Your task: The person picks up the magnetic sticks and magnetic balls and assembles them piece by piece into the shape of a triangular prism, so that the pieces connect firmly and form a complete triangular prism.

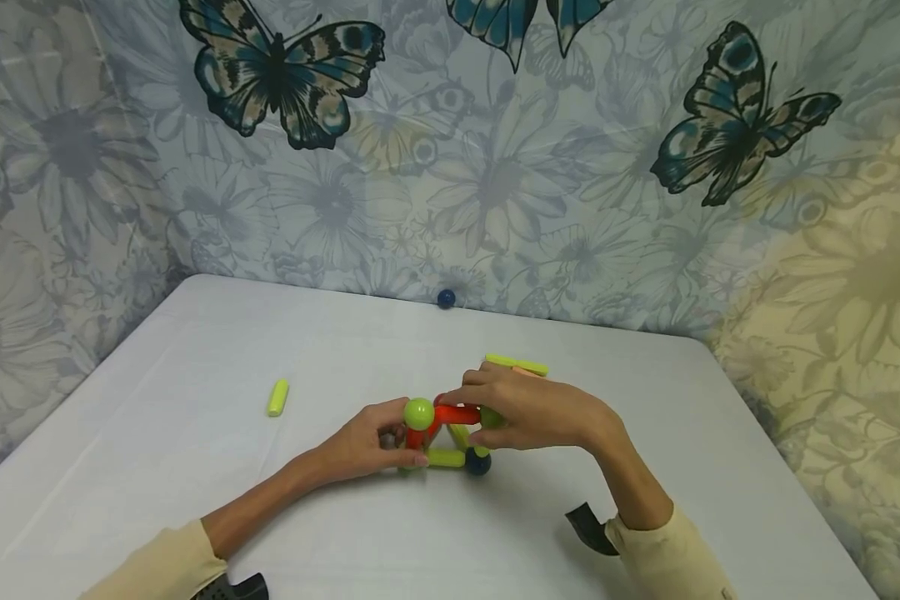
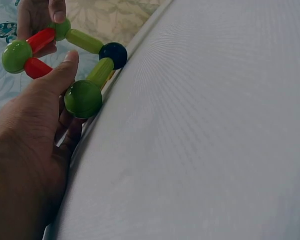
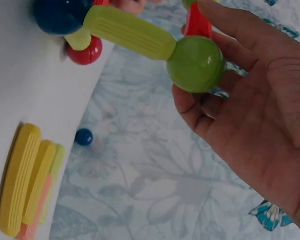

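Note:
A toy frame of magnetic sticks and balls stands on the white table between both hands. Its upper edge is a red stick [image 1: 456, 414] with a green ball [image 1: 419, 413] at its left end. Below are a yellow-green stick [image 1: 446, 457] and a dark blue ball [image 1: 477, 461]. The left hand [image 1: 363, 442] holds the frame's left side, its thumb by the upright red stick [image 2: 37, 68] and its fingers near the lower green ball [image 2: 83, 99]. From above, the right hand [image 1: 528, 410] grips the right corner, at the red stick [image 3: 198, 22] and green ball [image 3: 195, 64]. A red ball [image 3: 85, 51] sits farther back.
One loose yellow-green stick [image 1: 278, 397] lies to the left. Behind the right hand are several sticks, including a yellow one [image 3: 20, 180] and an orange one [image 3: 36, 215]. A dark blue ball [image 1: 446, 298] rests at the back edge, against the butterfly-patterned wall covering [image 1: 495, 183].

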Demonstrator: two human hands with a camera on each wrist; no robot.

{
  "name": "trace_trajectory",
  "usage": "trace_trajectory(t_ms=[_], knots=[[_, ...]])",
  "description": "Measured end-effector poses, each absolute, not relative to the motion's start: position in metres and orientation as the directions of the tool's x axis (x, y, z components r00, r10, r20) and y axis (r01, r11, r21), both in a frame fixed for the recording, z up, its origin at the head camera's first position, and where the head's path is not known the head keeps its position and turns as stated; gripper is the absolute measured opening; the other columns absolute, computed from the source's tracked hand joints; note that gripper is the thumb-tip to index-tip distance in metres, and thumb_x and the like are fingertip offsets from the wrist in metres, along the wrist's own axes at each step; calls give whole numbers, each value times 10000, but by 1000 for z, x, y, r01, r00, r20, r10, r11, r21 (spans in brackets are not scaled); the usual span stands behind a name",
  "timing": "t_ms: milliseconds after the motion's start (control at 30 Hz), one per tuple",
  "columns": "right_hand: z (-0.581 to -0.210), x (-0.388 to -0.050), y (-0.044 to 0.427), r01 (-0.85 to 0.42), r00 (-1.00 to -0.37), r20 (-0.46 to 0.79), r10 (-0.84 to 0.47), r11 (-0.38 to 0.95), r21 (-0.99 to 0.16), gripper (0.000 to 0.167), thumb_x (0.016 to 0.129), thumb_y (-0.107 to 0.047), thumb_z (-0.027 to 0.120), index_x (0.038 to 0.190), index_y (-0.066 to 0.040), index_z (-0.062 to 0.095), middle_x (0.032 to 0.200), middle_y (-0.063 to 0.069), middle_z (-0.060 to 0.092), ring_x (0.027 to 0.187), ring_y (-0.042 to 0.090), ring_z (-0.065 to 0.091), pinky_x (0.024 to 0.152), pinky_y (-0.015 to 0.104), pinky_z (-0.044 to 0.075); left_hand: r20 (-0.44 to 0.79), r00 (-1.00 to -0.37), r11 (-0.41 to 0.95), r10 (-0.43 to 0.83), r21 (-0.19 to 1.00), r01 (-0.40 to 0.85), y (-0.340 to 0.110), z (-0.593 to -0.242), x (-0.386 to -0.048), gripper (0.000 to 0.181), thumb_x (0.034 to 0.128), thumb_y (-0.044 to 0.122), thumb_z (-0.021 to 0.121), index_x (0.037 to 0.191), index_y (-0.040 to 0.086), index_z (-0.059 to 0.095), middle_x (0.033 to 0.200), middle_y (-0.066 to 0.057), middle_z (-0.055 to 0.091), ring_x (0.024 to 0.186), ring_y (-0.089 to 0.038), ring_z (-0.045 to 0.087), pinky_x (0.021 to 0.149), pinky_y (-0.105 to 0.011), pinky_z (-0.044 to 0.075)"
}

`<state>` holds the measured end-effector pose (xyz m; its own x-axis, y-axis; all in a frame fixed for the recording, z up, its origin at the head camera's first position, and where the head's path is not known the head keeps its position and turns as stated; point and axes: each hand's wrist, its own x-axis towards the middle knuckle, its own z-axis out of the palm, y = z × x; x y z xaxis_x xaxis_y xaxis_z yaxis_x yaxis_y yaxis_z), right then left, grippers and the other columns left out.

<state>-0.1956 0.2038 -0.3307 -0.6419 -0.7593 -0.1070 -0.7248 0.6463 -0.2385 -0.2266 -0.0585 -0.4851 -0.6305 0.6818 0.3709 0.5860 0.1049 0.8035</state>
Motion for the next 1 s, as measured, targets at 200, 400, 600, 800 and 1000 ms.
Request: trace_trajectory(t_ms=[200,400,600,800,1000], knots=[[-321,-199,223,-577,-728,-146,-670,713,-397,377,1051,-399,619,1385,-223,612,1198,-108,647,1066,95,585,920,319,540,376,-627,106,683,798,594,-59,-484,-226,366,920,210,802,1247,108,674,1000,4,639,822,-169,584,699,-222,481],[-325,-213,253,-390,-793,-325,-516,839,-380,150,1048,-223,632,1173,-141,637,1198,44,705,1009,185,666,852,358,562,389,-627,107,675,789,604,-60,-485,-226,310,919,202,802,1191,112,684,933,33,608,782,-169,568,660,-218,464],[-352,-234,266,-274,-772,-544,-328,945,-180,218,958,-180,744,1141,-172,626,1132,51,656,955,167,567,820,348,474,392,-644,130,657,783,609,-63,-486,-226,301,909,224,818,1166,119,701,939,22,613,780,-172,577,665,-216,481],[-369,-239,269,-136,-754,-622,-210,977,-166,261,894,-25,761,1060,-156,606,888,33,626,760,145,610,724,269,490,422,-663,139,619,772,621,-64,-488,-229,272,895,214,834,1117,157,687,899,1,593,716,-96,553,640,-203,467],[-369,-236,271,-84,-740,-659,-131,991,-102,214,870,11,756,972,-135,638,887,46,662,735,141,702,730,276,530,439,-650,113,620,770,628,-59,-489,-231,304,898,194,828,1153,147,670,926,0,589,745,-66,554,652,-214,464]])
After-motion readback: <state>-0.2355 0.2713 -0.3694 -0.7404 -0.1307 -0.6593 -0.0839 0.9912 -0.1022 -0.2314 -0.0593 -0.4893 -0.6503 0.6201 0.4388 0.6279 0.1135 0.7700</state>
